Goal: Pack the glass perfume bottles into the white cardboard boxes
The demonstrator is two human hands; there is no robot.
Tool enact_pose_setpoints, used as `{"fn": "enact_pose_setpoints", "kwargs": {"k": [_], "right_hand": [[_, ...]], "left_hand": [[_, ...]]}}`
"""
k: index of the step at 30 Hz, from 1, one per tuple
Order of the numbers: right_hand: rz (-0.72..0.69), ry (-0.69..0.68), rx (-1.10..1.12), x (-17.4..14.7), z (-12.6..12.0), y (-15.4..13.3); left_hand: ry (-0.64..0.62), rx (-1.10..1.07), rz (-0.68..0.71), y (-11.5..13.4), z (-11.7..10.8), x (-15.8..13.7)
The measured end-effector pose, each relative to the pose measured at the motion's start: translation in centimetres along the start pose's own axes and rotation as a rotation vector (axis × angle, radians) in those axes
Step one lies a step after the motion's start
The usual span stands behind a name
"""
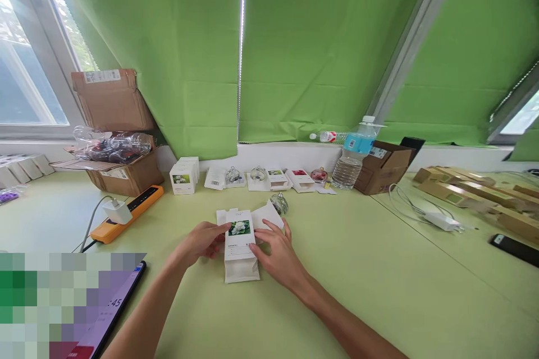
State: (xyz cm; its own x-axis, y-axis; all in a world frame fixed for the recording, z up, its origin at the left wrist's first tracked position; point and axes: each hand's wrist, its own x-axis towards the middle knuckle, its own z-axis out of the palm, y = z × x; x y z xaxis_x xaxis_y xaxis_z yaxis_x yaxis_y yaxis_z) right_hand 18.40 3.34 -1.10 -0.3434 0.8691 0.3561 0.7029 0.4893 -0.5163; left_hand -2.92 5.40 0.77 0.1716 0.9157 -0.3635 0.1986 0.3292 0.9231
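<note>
A small white cardboard box (239,247) with a white-flower picture stands or lies in front of me, its flaps open at the top left. Below its printed face shows a white packet-like part (242,272); I cannot tell whether it belongs to the box. My left hand (206,241) grips the box's left side, thumb on the front. On the right side rests the thumb of my right hand (275,247), its other fingers bent over a plain white flap or card (268,215). Just behind that is a clear, dark-tinted glass ornament (279,203).
White flower boxes (182,179) and glass ornaments line the back. A water bottle (350,157) and brown carton (381,168) stand back right. At left are an orange power strip (137,207), an opened carton (122,179) and a tablet-like screen (113,308). Long cardboard pieces (450,193) lie right.
</note>
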Motion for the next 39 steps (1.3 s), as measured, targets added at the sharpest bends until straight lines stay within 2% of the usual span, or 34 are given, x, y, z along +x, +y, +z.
{"fn": "enact_pose_setpoints", "kwargs": {"k": [7,12,18,23,25,27,31,36,39], "right_hand": [[-0.016,0.011,0.030,0.0,-0.3,-0.2],[-0.052,0.076,0.055,0.1,-0.5,-0.1],[-0.005,0.208,0.189,-0.1,-1.4,-0.6],[0.155,0.084,0.528,-0.1,-1.5,-0.7],[0.205,0.086,0.650,0.1,-1.4,-0.4],[0.229,0.078,0.763,0.2,-1.3,-0.1],[0.212,-0.076,0.966,0.4,-1.3,0.0],[0.233,-0.077,1.036,0.5,-1.6,-0.4],[0.223,-0.043,1.011,0.5,-1.9,-0.5]], "left_hand": [[0.028,-0.031,0.081,-0.7,-0.1,0.9],[0.065,-0.040,0.172,0.3,0.1,0.2],[-0.029,-0.059,0.300,2.1,0.3,-1.6],[-0.077,-0.154,0.330,2.6,0.6,-2.2],[-0.097,-0.163,0.336,2.6,0.7,-2.2],[-0.104,-0.162,0.343,2.7,0.8,-2.3],[-0.101,-0.157,0.360,2.7,0.8,-2.3],[-0.081,-0.173,0.353,2.5,0.9,-2.0],[-0.011,-0.184,0.359,2.3,1.3,-1.7]]}}
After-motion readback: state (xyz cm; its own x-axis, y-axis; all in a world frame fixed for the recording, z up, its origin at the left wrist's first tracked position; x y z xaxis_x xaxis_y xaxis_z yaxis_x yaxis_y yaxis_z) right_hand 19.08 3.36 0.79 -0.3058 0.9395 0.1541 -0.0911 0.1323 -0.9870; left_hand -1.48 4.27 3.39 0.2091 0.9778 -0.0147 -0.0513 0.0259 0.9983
